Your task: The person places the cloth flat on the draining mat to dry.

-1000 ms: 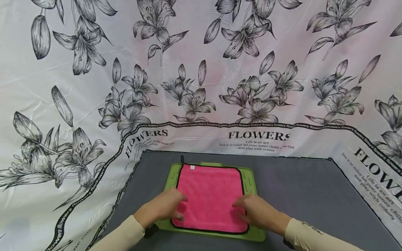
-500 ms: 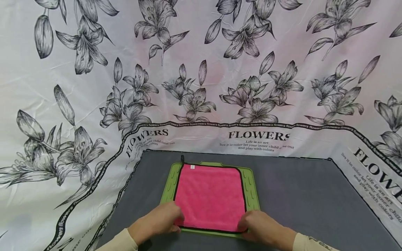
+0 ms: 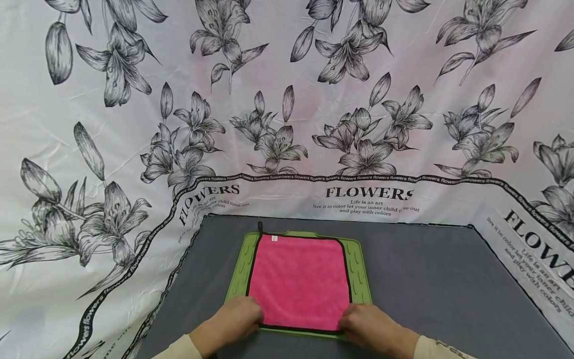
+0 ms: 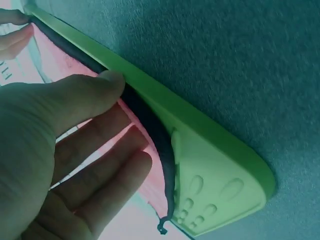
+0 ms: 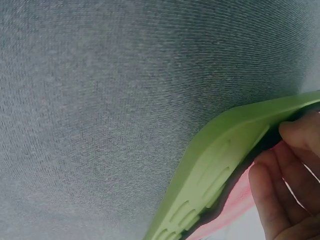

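Note:
A pink cloth [image 3: 300, 281] with a black border lies flat on a green board [image 3: 358, 271] that has raised marks along its sides. At the cloth's near left corner, my left hand [image 3: 237, 316] pinches the black hem between thumb and fingers. My right hand [image 3: 372, 324] pinches the hem at the near right corner. In the left wrist view, the left thumb [image 4: 95, 92] presses on the hem beside the board's raised rim. The right wrist view has the right fingers [image 5: 272, 195] at the pink edge. Both near corners of the board are covered by my hands in the head view.
The board rests on a dark grey cloth-covered table [image 3: 430, 279]. A white curtain [image 3: 287, 124] printed with black lilies hangs behind it and along both sides. A black loop [image 3: 260, 227] sticks out at the cloth's far left corner.
Both hands have moved from above the sides of the cloth toward its near corners and taken hold of the hem there. Cloth and board have stayed in place.

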The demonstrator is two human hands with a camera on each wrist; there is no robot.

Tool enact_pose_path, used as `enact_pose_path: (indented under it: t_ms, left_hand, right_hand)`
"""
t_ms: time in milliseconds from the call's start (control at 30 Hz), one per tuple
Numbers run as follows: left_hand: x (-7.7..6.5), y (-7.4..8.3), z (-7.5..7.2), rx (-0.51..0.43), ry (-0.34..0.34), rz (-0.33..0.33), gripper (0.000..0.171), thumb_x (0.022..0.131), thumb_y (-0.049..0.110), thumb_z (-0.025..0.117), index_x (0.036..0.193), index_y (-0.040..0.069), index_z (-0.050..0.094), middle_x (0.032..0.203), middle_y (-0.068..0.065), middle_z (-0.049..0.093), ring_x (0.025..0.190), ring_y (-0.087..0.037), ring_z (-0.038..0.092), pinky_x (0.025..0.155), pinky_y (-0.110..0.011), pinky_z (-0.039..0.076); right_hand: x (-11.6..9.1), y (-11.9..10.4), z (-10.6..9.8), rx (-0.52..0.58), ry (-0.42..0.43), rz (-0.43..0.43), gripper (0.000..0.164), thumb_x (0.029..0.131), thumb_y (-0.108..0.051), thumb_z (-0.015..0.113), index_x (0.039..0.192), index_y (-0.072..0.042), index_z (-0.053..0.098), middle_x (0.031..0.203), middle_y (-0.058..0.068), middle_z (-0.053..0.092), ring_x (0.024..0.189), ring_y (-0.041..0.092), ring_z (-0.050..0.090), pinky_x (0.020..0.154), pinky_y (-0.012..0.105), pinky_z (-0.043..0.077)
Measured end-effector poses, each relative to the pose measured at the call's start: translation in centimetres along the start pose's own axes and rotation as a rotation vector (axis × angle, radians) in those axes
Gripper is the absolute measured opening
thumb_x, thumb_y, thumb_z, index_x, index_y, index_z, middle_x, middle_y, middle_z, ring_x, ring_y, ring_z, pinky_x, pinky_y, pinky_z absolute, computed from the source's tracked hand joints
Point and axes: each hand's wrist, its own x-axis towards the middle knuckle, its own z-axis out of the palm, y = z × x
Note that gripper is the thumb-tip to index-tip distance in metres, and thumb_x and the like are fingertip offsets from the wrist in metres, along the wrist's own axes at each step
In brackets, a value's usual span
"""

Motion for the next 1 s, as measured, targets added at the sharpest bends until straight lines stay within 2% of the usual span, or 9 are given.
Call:
enact_pose_path:
  t_ms: [233, 333, 500, 567, 733, 833, 933, 1000]
  left_hand:
    - [0.0, -0.9, 0.2, -0.006, -0.012, -0.014, 0.030, 0.084, 0.007, 0.087, 0.069, 0.024, 0.068, 0.064, 0.015, 0.059, 0.060, 0.000, 0.045, 0.055, -0.021, 0.036]
    - [0.0, -0.7, 0.4, 0.049, -0.013, -0.006, 0.032, 0.083, 0.009, 0.088, 0.068, 0.024, 0.064, 0.065, 0.014, 0.059, 0.059, -0.001, 0.048, 0.055, -0.023, 0.037]
    - [0.1, -0.5, 0.8, 0.176, 0.005, 0.029, 0.030, 0.084, 0.011, 0.087, 0.067, 0.026, 0.067, 0.064, 0.012, 0.060, 0.058, -0.003, 0.052, 0.054, -0.024, 0.041]
    - [0.2, -0.4, 0.6, 0.188, -0.004, 0.025, 0.029, 0.084, 0.010, 0.087, 0.067, 0.025, 0.068, 0.064, 0.011, 0.060, 0.058, -0.003, 0.052, 0.055, -0.024, 0.042]
    - [0.0, -0.6, -0.2, 0.117, -0.069, -0.010, 0.036, 0.086, 0.005, 0.084, 0.065, 0.023, 0.061, 0.062, 0.012, 0.058, 0.057, -0.002, 0.048, 0.053, -0.025, 0.041]
    - [-0.1, -0.8, -0.6, 0.052, -0.083, 0.006, 0.035, 0.086, 0.006, 0.085, 0.067, 0.023, 0.061, 0.062, 0.013, 0.054, 0.057, 0.000, 0.041, 0.053, -0.021, 0.036]
    - [-0.1, -1.4, -1.1, 0.012, -0.065, 0.028, 0.030, 0.087, 0.010, 0.085, 0.071, 0.022, 0.062, 0.065, 0.014, 0.050, 0.061, 0.001, 0.038, 0.055, -0.018, 0.033]
    - [-0.2, -2.1, -1.5, 0.001, -0.030, 0.023, 0.024, 0.090, 0.014, 0.083, 0.076, 0.022, 0.065, 0.069, 0.014, 0.052, 0.063, 0.001, 0.041, 0.056, -0.018, 0.034]
  right_hand:
    - [0.2, 0.2, 0.4, 0.003, 0.029, -0.018, 0.025, 0.081, -0.002, 0.085, 0.084, -0.025, 0.079, 0.074, -0.018, 0.063, 0.070, -0.008, 0.054, 0.061, 0.010, 0.041]
    - [0.2, 0.1, 0.5, 0.016, 0.030, -0.015, 0.024, 0.081, -0.001, 0.083, 0.083, -0.024, 0.078, 0.073, -0.017, 0.062, 0.069, -0.009, 0.051, 0.061, 0.009, 0.039]
    - [0.2, 0.0, 0.6, -0.010, 0.064, -0.039, 0.025, 0.077, -0.001, 0.083, 0.081, -0.025, 0.077, 0.071, -0.017, 0.059, 0.067, -0.008, 0.050, 0.059, 0.009, 0.037]
    - [0.3, 0.0, 0.5, -0.023, 0.070, -0.042, 0.025, 0.076, -0.002, 0.084, 0.081, -0.025, 0.077, 0.071, -0.017, 0.059, 0.067, -0.007, 0.051, 0.059, 0.010, 0.038]
    - [0.5, -0.1, 0.5, -0.009, 0.042, -0.027, 0.023, 0.078, -0.003, 0.084, 0.083, -0.025, 0.078, 0.074, -0.017, 0.063, 0.069, -0.006, 0.055, 0.061, 0.011, 0.041]
    - [0.3, -0.3, 0.3, 0.015, 0.022, -0.020, 0.023, 0.080, -0.003, 0.084, 0.082, -0.026, 0.078, 0.075, -0.018, 0.062, 0.070, -0.007, 0.053, 0.062, 0.010, 0.040]
    - [0.0, -0.4, 0.0, 0.035, 0.020, -0.013, 0.022, 0.082, -0.006, 0.084, 0.082, -0.027, 0.077, 0.078, -0.020, 0.061, 0.073, -0.008, 0.050, 0.065, 0.009, 0.040]
    - [0.0, -0.3, -0.3, 0.041, 0.019, 0.004, 0.021, 0.085, -0.009, 0.084, 0.083, -0.029, 0.076, 0.079, -0.021, 0.059, 0.075, -0.009, 0.049, 0.065, 0.009, 0.040]
